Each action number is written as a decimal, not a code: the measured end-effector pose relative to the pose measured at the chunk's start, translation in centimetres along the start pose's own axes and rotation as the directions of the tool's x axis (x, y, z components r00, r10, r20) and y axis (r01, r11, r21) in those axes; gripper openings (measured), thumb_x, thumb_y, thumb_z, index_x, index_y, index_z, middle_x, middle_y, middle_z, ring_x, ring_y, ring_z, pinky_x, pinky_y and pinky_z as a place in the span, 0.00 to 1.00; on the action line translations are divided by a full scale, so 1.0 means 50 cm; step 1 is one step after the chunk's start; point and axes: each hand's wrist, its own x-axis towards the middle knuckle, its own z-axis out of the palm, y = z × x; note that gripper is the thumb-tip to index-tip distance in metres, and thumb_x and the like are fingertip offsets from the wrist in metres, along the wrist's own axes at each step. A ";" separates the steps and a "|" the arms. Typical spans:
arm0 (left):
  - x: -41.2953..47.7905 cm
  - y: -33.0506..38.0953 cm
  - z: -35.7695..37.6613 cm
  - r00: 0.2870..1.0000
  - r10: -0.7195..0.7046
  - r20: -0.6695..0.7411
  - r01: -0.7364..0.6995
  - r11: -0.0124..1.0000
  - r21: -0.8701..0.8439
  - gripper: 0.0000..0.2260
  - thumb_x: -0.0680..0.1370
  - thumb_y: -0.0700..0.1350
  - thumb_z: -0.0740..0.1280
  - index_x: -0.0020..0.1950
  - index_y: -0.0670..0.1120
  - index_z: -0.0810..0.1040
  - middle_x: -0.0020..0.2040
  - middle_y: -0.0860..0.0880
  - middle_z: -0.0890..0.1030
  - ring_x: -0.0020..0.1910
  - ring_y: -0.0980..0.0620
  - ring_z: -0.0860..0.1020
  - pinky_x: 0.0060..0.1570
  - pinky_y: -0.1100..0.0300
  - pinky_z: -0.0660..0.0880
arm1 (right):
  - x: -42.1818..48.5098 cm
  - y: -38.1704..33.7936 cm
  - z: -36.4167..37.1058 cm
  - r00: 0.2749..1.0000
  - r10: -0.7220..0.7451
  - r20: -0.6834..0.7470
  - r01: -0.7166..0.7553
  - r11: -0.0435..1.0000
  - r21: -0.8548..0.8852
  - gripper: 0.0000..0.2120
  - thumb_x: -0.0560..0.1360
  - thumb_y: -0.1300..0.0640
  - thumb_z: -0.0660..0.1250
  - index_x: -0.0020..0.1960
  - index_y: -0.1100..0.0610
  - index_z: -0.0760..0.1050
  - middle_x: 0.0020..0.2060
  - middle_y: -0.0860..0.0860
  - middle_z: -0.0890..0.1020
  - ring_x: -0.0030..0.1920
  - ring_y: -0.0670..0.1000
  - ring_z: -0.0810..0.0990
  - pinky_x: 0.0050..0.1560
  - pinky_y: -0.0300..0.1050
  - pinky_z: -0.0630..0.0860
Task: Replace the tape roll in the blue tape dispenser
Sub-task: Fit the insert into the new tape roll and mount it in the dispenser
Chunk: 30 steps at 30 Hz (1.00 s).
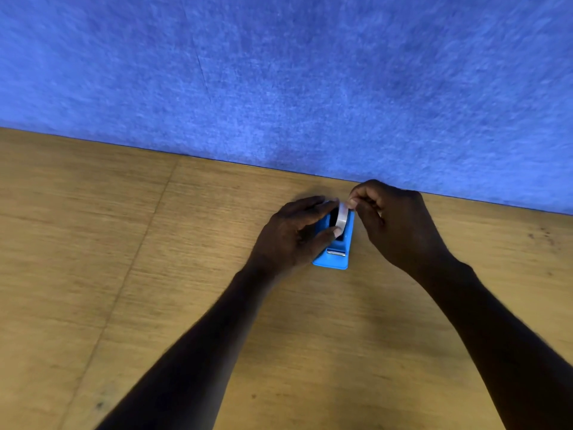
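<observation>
1. Left hand (293, 234): thumb and fingers curl around the near and far rim of a whitish, glossy ring-shaped tape roll (342, 219), gripping it. The roll stands on edge, its lower part down in the slot of the dispenser.
2. Right hand (393, 221): thumb and forefinger pressed together at the roll's far top edge, pinching something pale there; whether that is the roll's rim or a loose tape end cannot be told.
3. Beneath both sets of fingers: a bright blue, smooth plastic, wedge-shaped tape dispenser (336, 256) with rounded corners, resting on the table. A small metallic cutter strip (336, 252) sits on its end nearer the wrists.
4. No readable writing or brand on roll or dispenser.
5. Outward: tan wooden table (155, 274), fine straight grain, one seam line running diagonally to the left of the left hand.
6. Just beyond the right knuckles the table meets a blue felt-textured partition (279, 72). Bare tabletop lies left, right and toward the person.
</observation>
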 end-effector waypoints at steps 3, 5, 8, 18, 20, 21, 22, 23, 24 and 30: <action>0.003 -0.001 0.002 1.000 -0.011 -0.006 0.011 1.000 0.004 0.22 0.77 0.58 0.66 0.69 0.52 0.78 0.69 0.51 0.77 0.70 0.56 0.73 0.67 0.54 0.74 | 0.000 0.001 0.001 1.000 0.006 0.002 -0.006 1.000 -0.004 0.04 0.78 0.58 0.65 0.49 0.57 0.79 0.39 0.52 0.84 0.37 0.51 0.81 0.36 0.50 0.78; 0.004 -0.003 0.003 1.000 -0.016 -0.012 0.016 1.000 -0.001 0.21 0.77 0.58 0.66 0.69 0.52 0.78 0.69 0.51 0.78 0.69 0.56 0.74 0.66 0.53 0.74 | 0.001 0.003 0.003 1.000 0.018 -0.003 -0.018 1.000 0.008 0.04 0.79 0.58 0.65 0.49 0.56 0.78 0.38 0.51 0.84 0.36 0.45 0.80 0.35 0.43 0.76; 0.004 -0.006 0.004 1.000 -0.003 -0.019 0.003 1.000 0.003 0.21 0.77 0.57 0.67 0.68 0.52 0.79 0.69 0.51 0.78 0.69 0.55 0.74 0.66 0.52 0.75 | 0.001 0.003 0.004 0.998 0.049 -0.036 -0.047 0.997 0.054 0.03 0.79 0.61 0.63 0.49 0.56 0.76 0.39 0.47 0.83 0.35 0.38 0.78 0.32 0.29 0.70; 0.001 0.001 -0.001 1.000 -0.010 -0.012 0.010 1.000 -0.002 0.24 0.74 0.56 0.71 0.68 0.52 0.79 0.69 0.52 0.78 0.69 0.58 0.73 0.69 0.58 0.71 | -0.008 0.002 0.001 0.978 0.165 -0.131 -0.134 0.967 0.219 0.07 0.76 0.64 0.63 0.49 0.53 0.75 0.38 0.40 0.82 0.42 0.36 0.82 0.41 0.26 0.74; 0.001 0.001 0.001 0.999 -0.023 -0.028 0.023 1.000 -0.016 0.23 0.73 0.53 0.74 0.68 0.52 0.79 0.68 0.52 0.79 0.69 0.59 0.74 0.69 0.58 0.71 | -0.014 0.010 -0.001 0.964 0.209 -0.167 -0.176 0.965 0.195 0.12 0.73 0.67 0.63 0.47 0.52 0.78 0.39 0.43 0.83 0.42 0.39 0.82 0.42 0.24 0.73; 0.002 0.001 0.001 0.999 -0.023 -0.032 0.022 1.000 -0.020 0.23 0.73 0.52 0.75 0.68 0.51 0.79 0.68 0.52 0.79 0.69 0.59 0.74 0.70 0.58 0.71 | -0.015 0.014 -0.001 0.957 0.235 -0.168 -0.206 0.963 0.172 0.12 0.73 0.68 0.64 0.47 0.52 0.80 0.39 0.43 0.83 0.40 0.38 0.81 0.42 0.22 0.71; 0.002 0.001 0.002 0.999 -0.021 -0.032 0.020 1.000 -0.024 0.23 0.73 0.51 0.75 0.68 0.51 0.79 0.68 0.52 0.79 0.69 0.59 0.74 0.70 0.57 0.71 | -0.015 0.018 -0.001 0.955 0.258 -0.148 -0.236 0.960 0.147 0.11 0.73 0.67 0.65 0.46 0.53 0.81 0.38 0.42 0.82 0.39 0.35 0.80 0.41 0.21 0.69; 0.002 0.000 0.002 0.999 -0.018 -0.030 0.017 0.999 -0.030 0.23 0.73 0.50 0.75 0.68 0.51 0.79 0.68 0.52 0.79 0.69 0.59 0.74 0.70 0.57 0.71 | -0.014 0.020 0.001 0.957 0.270 -0.109 -0.257 0.959 0.123 0.09 0.74 0.65 0.67 0.45 0.53 0.82 0.37 0.40 0.82 0.38 0.32 0.78 0.40 0.20 0.68; 0.002 -0.001 0.002 0.999 -0.017 -0.028 0.016 0.999 -0.033 0.23 0.73 0.51 0.75 0.68 0.51 0.79 0.68 0.52 0.79 0.69 0.59 0.73 0.69 0.56 0.71 | -0.013 0.023 0.004 0.962 0.266 -0.063 -0.260 0.961 0.089 0.06 0.74 0.62 0.69 0.44 0.53 0.82 0.36 0.39 0.82 0.37 0.30 0.77 0.38 0.20 0.67; 0.002 -0.006 0.003 0.999 -0.020 -0.025 0.019 1.000 -0.023 0.24 0.73 0.54 0.73 0.68 0.53 0.79 0.68 0.53 0.78 0.70 0.60 0.73 0.69 0.57 0.71 | -0.009 0.020 0.014 0.959 0.285 0.008 -0.284 0.953 0.102 0.03 0.76 0.58 0.67 0.45 0.53 0.80 0.38 0.43 0.82 0.34 0.40 0.78 0.34 0.26 0.69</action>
